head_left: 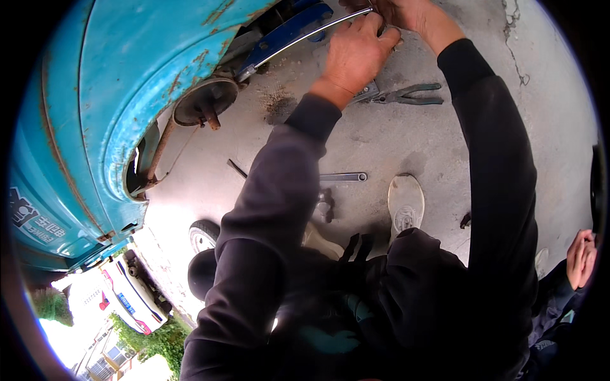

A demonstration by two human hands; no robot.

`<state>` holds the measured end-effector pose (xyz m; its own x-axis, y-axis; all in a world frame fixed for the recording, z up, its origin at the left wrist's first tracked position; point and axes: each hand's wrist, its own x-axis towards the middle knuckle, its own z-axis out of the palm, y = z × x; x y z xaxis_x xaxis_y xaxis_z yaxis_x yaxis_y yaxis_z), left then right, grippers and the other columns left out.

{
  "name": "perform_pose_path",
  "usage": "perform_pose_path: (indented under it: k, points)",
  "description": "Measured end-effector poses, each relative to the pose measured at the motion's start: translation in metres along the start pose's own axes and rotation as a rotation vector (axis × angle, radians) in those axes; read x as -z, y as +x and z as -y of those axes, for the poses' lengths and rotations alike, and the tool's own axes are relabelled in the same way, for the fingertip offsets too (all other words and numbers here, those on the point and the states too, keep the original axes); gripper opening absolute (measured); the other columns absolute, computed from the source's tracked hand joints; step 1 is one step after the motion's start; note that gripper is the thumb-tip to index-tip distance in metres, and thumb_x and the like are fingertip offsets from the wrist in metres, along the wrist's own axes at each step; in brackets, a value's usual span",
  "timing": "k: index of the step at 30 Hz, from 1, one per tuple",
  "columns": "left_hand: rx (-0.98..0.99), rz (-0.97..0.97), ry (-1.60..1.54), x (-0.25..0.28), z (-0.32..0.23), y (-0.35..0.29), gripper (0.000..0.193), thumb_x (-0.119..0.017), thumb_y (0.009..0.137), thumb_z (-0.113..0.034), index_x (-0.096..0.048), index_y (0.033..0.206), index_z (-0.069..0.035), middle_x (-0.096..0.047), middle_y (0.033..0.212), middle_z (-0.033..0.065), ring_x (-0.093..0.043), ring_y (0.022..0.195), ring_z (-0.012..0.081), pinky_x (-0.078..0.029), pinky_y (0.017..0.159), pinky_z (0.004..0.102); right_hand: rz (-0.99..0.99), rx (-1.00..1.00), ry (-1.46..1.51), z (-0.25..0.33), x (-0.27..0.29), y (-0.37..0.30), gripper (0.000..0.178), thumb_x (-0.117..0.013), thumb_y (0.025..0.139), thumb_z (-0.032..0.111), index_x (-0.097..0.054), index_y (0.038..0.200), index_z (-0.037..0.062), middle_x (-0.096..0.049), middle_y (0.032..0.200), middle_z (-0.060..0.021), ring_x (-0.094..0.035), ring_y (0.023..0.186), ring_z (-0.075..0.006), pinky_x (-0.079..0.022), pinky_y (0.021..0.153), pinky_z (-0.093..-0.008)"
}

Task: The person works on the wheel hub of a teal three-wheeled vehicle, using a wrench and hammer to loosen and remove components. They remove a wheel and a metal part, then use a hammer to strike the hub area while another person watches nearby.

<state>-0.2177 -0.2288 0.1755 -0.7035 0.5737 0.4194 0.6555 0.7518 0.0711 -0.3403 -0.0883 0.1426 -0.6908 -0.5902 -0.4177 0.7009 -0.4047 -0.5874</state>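
Observation:
My left hand (359,54) is up at the top of the view, its fingers curled closed around something dark that I cannot make out. Beside it, my right hand (410,14) bends in from the right; its fingers also look closed, partly cut off by the upper edge. A thin silver metal rod (305,38) slants from a socket-like end near the axle up to both hands. Which fingers grip it is unclear. Behind the rod lies a blue metal frame (279,39), possibly a floor jack. Pliers (413,94) with dark handles rest on the concrete below my hands.
A turquoise vehicle body (108,114) with rust fills the left, a rusty round hub (206,101) sticking out beneath it. On the floor lie a wrench (343,177), a hammer-like tool (325,206) and a wheel (203,235). At the right edge shows another person's hand (579,259).

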Motion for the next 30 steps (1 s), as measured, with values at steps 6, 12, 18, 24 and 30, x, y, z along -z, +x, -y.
perform_pose_path:
  k: [6, 12, 18, 24, 30]
  points:
    - [0.133, 0.207, 0.297, -0.059, 0.018, 0.008, 0.033, -0.057, 0.095, -0.026, -0.06, 0.122, -0.009, -0.06, 0.12, 0.0138, -0.057, 0.11, 0.027, -0.044, 0.092, 0.0407, -0.236, 0.57, -0.969, 0.005, -0.04, -0.051, 0.045, -0.056, 0.099, 0.041, -0.068, 0.108, -0.001, -0.074, 0.095, -0.0143, -0.069, 0.083, -0.0284, -0.053, 0.075, -0.0386]
    - [0.248, 0.071, 0.238, -0.047, 0.029, 0.04, 0.05, -0.053, 0.094, -0.021, -0.05, 0.139, 0.001, -0.046, 0.147, 0.0193, -0.044, 0.135, 0.0348, -0.036, 0.111, 0.0504, -0.136, 0.638, -0.75, -0.02, -0.04, -0.089, 0.056, -0.055, 0.098, 0.053, -0.07, 0.099, -0.0007, -0.07, 0.093, -0.0161, -0.063, 0.097, -0.0292, -0.047, 0.088, -0.0394]
    - [0.205, 0.059, 0.291, -0.06, 0.03, 0.028, 0.065, -0.054, 0.095, -0.028, -0.035, 0.151, -0.001, -0.033, 0.157, 0.0188, -0.028, 0.148, 0.0324, -0.024, 0.118, 0.0545, -0.074, 0.097, -0.638, 0.028, -0.009, -0.063, 0.034, -0.062, 0.098, 0.03, -0.067, 0.092, -0.003, -0.067, 0.081, -0.0096, -0.063, 0.074, -0.0225, -0.05, 0.067, -0.0353]
    - [0.157, 0.093, 0.33, -0.042, 0.042, 0.024, 0.07, -0.062, 0.091, -0.028, -0.036, 0.152, -0.005, -0.031, 0.157, 0.0211, -0.031, 0.146, 0.0337, -0.026, 0.117, 0.0547, 0.175, -0.055, -0.293, 0.019, 0.0, -0.036, 0.016, -0.066, 0.093, 0.013, -0.067, 0.097, -0.0017, -0.066, 0.078, -0.0078, -0.063, 0.07, -0.0214, -0.051, 0.064, -0.032]
    - [0.754, 0.015, -0.906, -0.031, 0.041, -0.037, 0.062, -0.062, 0.091, -0.024, -0.043, 0.146, -0.003, -0.039, 0.152, 0.0201, -0.036, 0.142, 0.0324, -0.032, 0.114, 0.0497, 0.086, 0.513, -1.689, 0.011, -0.001, -0.022, 0.014, -0.065, 0.085, 0.008, -0.065, 0.098, 0.0044, -0.068, 0.089, -0.0115, -0.065, 0.084, -0.0285, -0.053, 0.071, -0.0369]
